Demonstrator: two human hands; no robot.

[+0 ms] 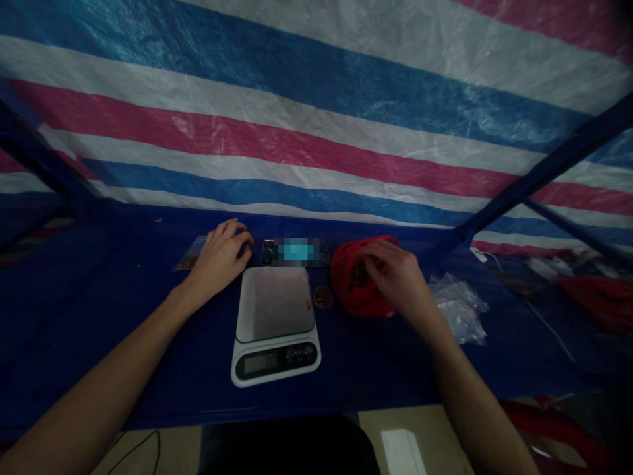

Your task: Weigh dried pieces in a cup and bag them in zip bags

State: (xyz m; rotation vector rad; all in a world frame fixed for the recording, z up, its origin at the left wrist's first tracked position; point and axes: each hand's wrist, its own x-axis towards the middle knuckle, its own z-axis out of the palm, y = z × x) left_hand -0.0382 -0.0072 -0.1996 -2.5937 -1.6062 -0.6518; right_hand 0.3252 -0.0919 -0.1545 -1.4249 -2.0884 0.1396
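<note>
My left hand (225, 254) rests on the blue table with its fingers loosely bent and apart, holding nothing. Beside it lies a small clear plastic bag (188, 262) with brownish contents. My right hand (398, 270) is at the mouth of a red bag (349, 300), its fingertips pinched together over dark pieces inside; what they grip is too dim to tell. Between my hands stands a white digital kitchen scale (277, 323), a small orange-brown piece (309, 305) on its plate. A small round dish (324, 297) with brownish bits sits between scale and red bag.
A phone (268, 253) with a blurred screen lies behind the scale. Several empty clear zip bags (459, 310) are piled to the right. Blue metal frame bars (544, 168) and a striped plastic sheet (297, 145) bound the table (376, 369). A white cable (548, 330) runs at right.
</note>
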